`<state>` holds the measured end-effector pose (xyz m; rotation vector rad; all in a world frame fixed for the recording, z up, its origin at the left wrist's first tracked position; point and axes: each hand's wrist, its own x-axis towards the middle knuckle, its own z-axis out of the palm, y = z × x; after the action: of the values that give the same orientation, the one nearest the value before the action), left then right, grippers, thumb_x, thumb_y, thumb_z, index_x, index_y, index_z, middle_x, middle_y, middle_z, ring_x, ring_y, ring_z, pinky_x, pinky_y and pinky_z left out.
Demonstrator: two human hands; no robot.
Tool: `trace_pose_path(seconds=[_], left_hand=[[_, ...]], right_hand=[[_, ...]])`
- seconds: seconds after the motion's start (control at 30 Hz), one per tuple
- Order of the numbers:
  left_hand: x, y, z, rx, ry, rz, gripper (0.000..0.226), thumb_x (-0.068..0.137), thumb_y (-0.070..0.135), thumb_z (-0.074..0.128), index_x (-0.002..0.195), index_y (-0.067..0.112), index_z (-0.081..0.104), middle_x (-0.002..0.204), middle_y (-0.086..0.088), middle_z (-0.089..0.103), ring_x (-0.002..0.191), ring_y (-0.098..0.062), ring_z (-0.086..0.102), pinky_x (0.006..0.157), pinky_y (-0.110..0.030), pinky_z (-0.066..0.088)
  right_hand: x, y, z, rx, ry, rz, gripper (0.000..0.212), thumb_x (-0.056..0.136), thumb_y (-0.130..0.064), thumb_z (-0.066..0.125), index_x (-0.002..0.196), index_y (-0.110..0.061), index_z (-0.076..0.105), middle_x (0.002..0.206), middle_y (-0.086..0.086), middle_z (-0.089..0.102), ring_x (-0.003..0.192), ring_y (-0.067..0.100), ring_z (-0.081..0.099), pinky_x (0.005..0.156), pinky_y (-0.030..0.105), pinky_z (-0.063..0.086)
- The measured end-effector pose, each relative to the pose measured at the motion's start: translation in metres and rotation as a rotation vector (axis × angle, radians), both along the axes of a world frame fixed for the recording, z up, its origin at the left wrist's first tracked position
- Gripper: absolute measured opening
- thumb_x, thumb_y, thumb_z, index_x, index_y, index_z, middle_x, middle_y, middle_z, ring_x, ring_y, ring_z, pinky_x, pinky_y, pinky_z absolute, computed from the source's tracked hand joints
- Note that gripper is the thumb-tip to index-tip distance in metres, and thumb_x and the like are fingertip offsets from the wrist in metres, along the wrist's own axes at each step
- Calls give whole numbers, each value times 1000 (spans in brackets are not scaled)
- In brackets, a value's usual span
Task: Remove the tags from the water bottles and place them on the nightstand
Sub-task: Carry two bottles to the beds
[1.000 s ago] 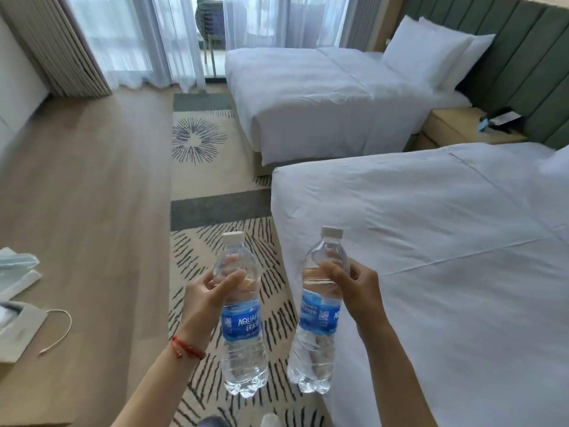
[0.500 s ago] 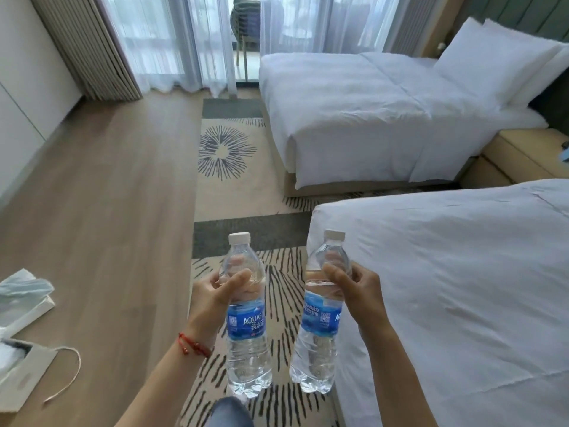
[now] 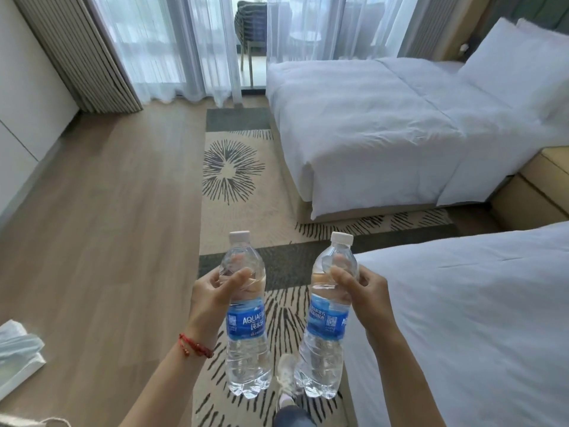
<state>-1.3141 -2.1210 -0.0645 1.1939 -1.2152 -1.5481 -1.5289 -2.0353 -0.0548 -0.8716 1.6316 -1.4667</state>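
I hold two clear water bottles upright in front of me, each with a white cap and a blue label. My left hand (image 3: 212, 298) grips the left bottle (image 3: 246, 322) around its upper body, above the label. My right hand (image 3: 365, 295) grips the right bottle (image 3: 326, 328) the same way. No loose tag shows on either bottle. The wooden nightstand (image 3: 535, 192) stands at the right edge between the two beds, only partly in view.
A near white bed (image 3: 480, 318) fills the lower right; a far white bed (image 3: 385, 124) with pillows lies beyond. A patterned rug (image 3: 234, 180) runs along the beds over wood floor. White bags (image 3: 15, 352) lie at lower left. My shoe (image 3: 286, 377) shows between the bottles.
The view has swung left and forward, so the nightstand has slid to the right edge and the window has come closer. Both hands still hold the bottles the same way.
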Motion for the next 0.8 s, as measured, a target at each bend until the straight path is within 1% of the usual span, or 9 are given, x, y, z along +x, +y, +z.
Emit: trace_pose_path(seconds=[0.13, 0.23, 0.33, 0.4, 0.5, 0.57, 0.63, 0.73, 0.8], left_hand=[[-37, -57, -4, 8, 4, 13, 52, 43, 49, 73, 81, 14, 68, 67, 1, 72, 62, -14, 68, 54, -22, 54], [-70, -100, 4, 12, -2, 0, 62, 37, 51, 77, 84, 11, 67, 69, -3, 72, 64, -20, 68, 58, -28, 56], [-103, -137, 15, -8, 11, -28, 72, 31, 55, 81, 86, 11, 66, 68, -2, 73, 63, -18, 69, 54, -23, 55], [-124, -161, 19, -20, 15, -31, 65, 35, 50, 78, 85, 10, 65, 68, -2, 72, 61, -16, 69, 53, -21, 54], [-151, -191, 21, -12, 19, -43, 59, 41, 48, 71, 87, 11, 65, 72, -2, 72, 62, -14, 69, 54, -20, 55], [-169, -212, 21, -4, 12, -71, 60, 42, 46, 73, 89, 10, 65, 73, -2, 72, 63, -15, 69, 55, -21, 55], [-188, -234, 17, -15, -6, -118, 51, 46, 35, 82, 88, 10, 66, 71, -2, 72, 64, -18, 69, 55, -22, 56], [-217, -268, 12, -25, -13, -179, 36, 59, 29, 74, 88, 10, 66, 71, -3, 73, 64, -18, 69, 54, -20, 54], [-237, -293, 10, -30, -14, -233, 35, 62, 29, 76, 89, 9, 66, 73, -5, 73, 63, -16, 69, 54, -20, 54]], right_hand=[[-36, -60, -3, -20, -8, 34, 28, 64, -41, 75, 78, -20, 64, 65, -10, 71, 61, 6, 68, 52, 12, 49], [-68, -103, 1, -32, -16, 49, 29, 64, -40, 75, 81, -20, 63, 66, -11, 71, 64, 7, 68, 54, 12, 51], [-101, -141, 9, -36, -15, 40, 33, 59, -41, 68, 82, -18, 63, 67, -10, 71, 65, 7, 69, 54, 13, 51], [-122, -165, 14, -39, -5, 34, 34, 59, -42, 69, 82, -18, 64, 67, -7, 71, 66, 8, 69, 54, 13, 51], [-148, -192, 16, -37, 8, 12, 34, 61, -40, 80, 83, -19, 65, 68, -7, 70, 68, 9, 69, 55, 13, 50], [-162, -206, 14, -40, 11, -23, 34, 63, -42, 79, 83, -19, 65, 68, -8, 71, 69, 9, 70, 56, 14, 50], [-177, -220, 12, -31, -1, -61, 35, 60, -45, 73, 82, -19, 64, 68, -9, 71, 69, 8, 70, 55, 12, 50], [-197, -241, 9, -17, -7, -115, 36, 58, -45, 68, 82, -19, 64, 67, -14, 71, 67, 4, 69, 54, 10, 49], [-211, -257, 6, -20, 1, -162, 36, 59, -44, 68, 84, -19, 64, 69, -14, 71, 69, 5, 69, 54, 10, 49]])
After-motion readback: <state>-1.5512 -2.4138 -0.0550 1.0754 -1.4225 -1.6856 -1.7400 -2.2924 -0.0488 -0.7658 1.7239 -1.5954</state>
